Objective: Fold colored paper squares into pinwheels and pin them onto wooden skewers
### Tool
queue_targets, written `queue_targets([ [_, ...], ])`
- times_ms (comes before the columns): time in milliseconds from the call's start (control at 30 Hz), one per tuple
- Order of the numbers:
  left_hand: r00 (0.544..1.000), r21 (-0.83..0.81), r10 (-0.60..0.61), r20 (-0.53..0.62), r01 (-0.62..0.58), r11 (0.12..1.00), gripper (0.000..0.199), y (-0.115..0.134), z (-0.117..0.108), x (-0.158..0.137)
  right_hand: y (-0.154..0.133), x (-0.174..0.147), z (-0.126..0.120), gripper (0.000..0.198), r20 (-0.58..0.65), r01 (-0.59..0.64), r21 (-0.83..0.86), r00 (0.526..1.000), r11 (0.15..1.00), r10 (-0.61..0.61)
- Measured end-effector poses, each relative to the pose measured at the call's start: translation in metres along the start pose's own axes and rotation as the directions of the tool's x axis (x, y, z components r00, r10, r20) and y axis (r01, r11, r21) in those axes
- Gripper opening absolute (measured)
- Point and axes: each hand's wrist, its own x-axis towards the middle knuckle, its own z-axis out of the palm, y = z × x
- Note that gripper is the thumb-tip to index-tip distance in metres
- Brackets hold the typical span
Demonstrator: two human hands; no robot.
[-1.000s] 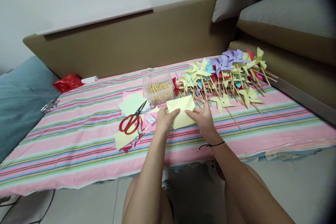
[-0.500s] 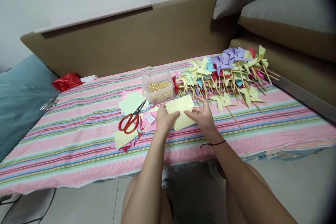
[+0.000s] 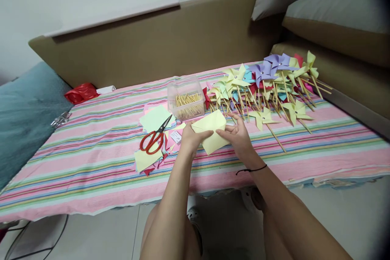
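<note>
A pale yellow sheet of paper (image 3: 215, 141) is held between my two hands above the striped cloth. My left hand (image 3: 191, 138) grips its left side, thumb lying across the front. My right hand (image 3: 237, 135) pinches the right side, and the two thumbs nearly meet at the middle. Left of my hands, red-handled scissors (image 3: 154, 136) rest partly open on coloured paper sheets (image 3: 155, 118). A small white card or packet (image 3: 176, 137) lies beside them. Behind my hands stands a clear plastic box (image 3: 186, 99) of short wooden sticks.
Several paper pinwheels (image 3: 262, 72) on sticks are piled at the right of the striped cloth (image 3: 100, 146). A red plastic bag (image 3: 81, 94) and a white box (image 3: 106, 89) sit at the far left, near a teal cushion (image 3: 33, 101). Grey cushions (image 3: 341, 8) are at the right.
My thumbs have come closer together on the yellow paper, which is slightly more tilted. The whole view has shifted a little, with nothing else on the cloth moved.
</note>
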Motion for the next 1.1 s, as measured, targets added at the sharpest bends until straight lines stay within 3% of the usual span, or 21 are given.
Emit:
queue_targets([
  [267,0.999,-0.05,-0.04,0.015,0.041,0.998,0.056,0.004,-0.003,0.001,0.009,0.001,0.006,0.087,-0.059,0.003,0.042,0.998,0.999,-0.001],
  [500,0.997,0.033,-0.007,-0.077,0.009,0.999,0.057,0.006,-0.001,-0.002,0.011,0.001,0.003,0.089,-0.058,0.02,0.051,0.998,0.998,-0.017],
  [600,0.998,0.042,-0.023,-0.051,0.025,0.999,0.046,0.008,-0.005,-0.001,0.011,0.005,-0.001,0.093,-0.042,0.026,-0.016,0.999,1.0,-0.027],
  [700,0.998,0.078,0.044,-0.045,-0.041,0.996,0.032,0.01,-0.013,0.002,0.013,0.008,-0.006,0.097,0.034,0.012,-0.117,0.999,0.993,-0.008],
  [867,0.991,0.175,0.133,0.024,-0.135,0.975,0.026,0.008,-0.025,0.009,0.017,0.008,-0.009,0.101,0.141,-0.077,-0.195,0.984,0.978,0.106],
  [1100,0.968,0.242,0.154,0.198,-0.201,0.949,0.015,0.006,-0.032,0.011,0.017,0.008,-0.01,0.099,0.09,-0.205,-0.176,0.971,0.963,0.223],
])
